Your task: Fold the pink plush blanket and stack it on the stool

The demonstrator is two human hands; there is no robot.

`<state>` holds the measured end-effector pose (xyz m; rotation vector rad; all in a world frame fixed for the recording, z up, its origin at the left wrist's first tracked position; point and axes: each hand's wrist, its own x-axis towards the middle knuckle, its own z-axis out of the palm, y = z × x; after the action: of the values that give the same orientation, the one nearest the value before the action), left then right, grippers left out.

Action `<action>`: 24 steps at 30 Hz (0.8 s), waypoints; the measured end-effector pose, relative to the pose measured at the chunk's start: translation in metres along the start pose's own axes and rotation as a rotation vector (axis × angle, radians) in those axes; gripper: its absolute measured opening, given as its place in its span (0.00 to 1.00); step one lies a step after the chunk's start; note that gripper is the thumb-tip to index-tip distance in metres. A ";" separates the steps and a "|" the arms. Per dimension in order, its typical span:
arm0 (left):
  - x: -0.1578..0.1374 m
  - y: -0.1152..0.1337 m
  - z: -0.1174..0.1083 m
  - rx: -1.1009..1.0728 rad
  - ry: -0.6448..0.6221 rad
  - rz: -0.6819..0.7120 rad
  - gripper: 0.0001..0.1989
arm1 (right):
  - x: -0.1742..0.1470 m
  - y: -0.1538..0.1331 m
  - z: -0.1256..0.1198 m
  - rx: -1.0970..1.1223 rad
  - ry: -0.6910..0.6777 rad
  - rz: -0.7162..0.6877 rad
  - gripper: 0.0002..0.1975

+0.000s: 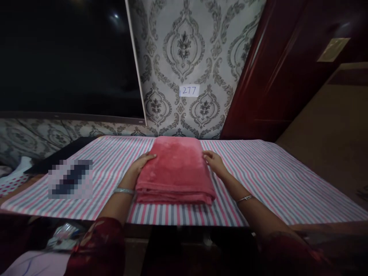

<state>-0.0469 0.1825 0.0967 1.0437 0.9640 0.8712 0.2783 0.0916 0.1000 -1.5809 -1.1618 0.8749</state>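
A thick, coral-red plush towel [178, 165], folded into a neat rectangle with its layers stacked at the front edge, lies flat on a striped cloth [250, 172]. My left hand [142, 161] grips the towel's left side, the thumb resting on top and the other fingers mostly hidden along the edge. At the right side, my right hand [215, 161] has its fingers bent against the towel's edge, with the fingertips partly out of sight. Both wrists wear silvery bracelets.
The pink, grey and white striped cloth covers the tabletop. A pixelated dark object [70, 179] lies on its left part. Behind stand a large dark screen [66, 57], patterned wallpaper with a paper label [189, 90] reading 277, and a dark red wooden panel [276, 69]. Brown cardboard [330, 126] rises at right.
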 end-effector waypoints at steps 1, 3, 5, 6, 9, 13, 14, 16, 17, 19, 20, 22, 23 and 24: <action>0.002 0.001 0.002 0.026 0.012 0.041 0.27 | 0.001 0.007 -0.006 -0.019 0.025 0.029 0.27; 0.004 0.002 0.005 0.050 0.075 0.122 0.32 | 0.000 0.021 -0.010 -0.048 0.015 0.096 0.32; 0.004 0.000 0.005 0.049 0.173 0.191 0.36 | -0.003 0.031 -0.008 -0.065 -0.031 0.154 0.35; 0.003 -0.001 0.004 0.051 0.207 0.214 0.37 | -0.004 0.035 -0.005 -0.067 -0.049 0.170 0.35; -0.004 -0.008 -0.003 0.088 0.194 0.189 0.32 | -0.003 0.042 0.002 -0.032 -0.064 0.170 0.35; -0.006 -0.012 -0.011 0.152 0.142 0.133 0.25 | 0.000 0.049 0.005 0.086 -0.061 0.157 0.35; -0.004 -0.011 -0.013 0.168 0.160 0.142 0.26 | -0.001 0.051 0.005 0.117 -0.059 0.160 0.35; 0.003 -0.007 -0.015 0.186 0.216 0.146 0.30 | -0.006 0.054 0.004 0.180 -0.067 0.162 0.36; 0.007 -0.004 -0.016 0.191 0.228 0.129 0.30 | -0.011 0.055 0.004 0.209 -0.076 0.163 0.37; 0.013 0.001 -0.015 0.202 0.217 0.088 0.29 | -0.023 0.055 0.004 0.267 -0.092 0.166 0.38; 0.015 0.004 -0.014 0.205 0.192 0.069 0.28 | -0.031 0.054 0.005 0.301 -0.103 0.162 0.39; 0.018 0.008 -0.009 0.189 0.138 0.039 0.27 | -0.045 0.050 0.009 0.382 -0.139 0.129 0.39; 0.018 0.010 -0.005 0.164 0.122 0.019 0.27 | -0.051 0.048 0.011 0.422 -0.165 0.098 0.38; 0.019 0.011 -0.001 0.133 0.116 -0.009 0.27 | -0.056 0.045 0.013 0.455 -0.192 0.063 0.38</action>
<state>-0.0433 0.2032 0.1033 1.1102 1.1352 0.8773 0.2625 0.0372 0.0533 -1.1843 -0.9593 1.2546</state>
